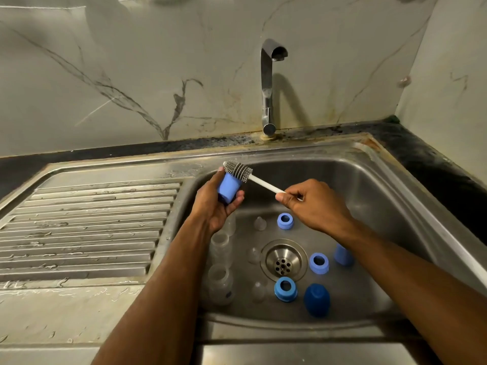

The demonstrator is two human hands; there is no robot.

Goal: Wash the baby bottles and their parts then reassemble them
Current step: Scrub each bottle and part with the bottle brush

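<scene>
My left hand (214, 204) grips a light blue bottle cap (228, 187) above the sink's left side, its open end up. My right hand (312, 204) pinches the white handle of a bottle brush (238, 172), whose grey bristle head lies across the cap's rim. In the sink basin (369, 206) lie three blue screw rings (285, 221) (319, 263) (286, 289), a dark blue cap (317, 300), another light blue cap (343, 255) partly under my right forearm, clear bottles (220, 283) along the left wall and clear teats (260, 223).
The chrome tap (268, 88) stands behind the basin with no water running. The drain (283, 260) sits in the middle of the basin floor. A ribbed steel draining board (87, 227) lies to the left. Black counter runs along the back and right.
</scene>
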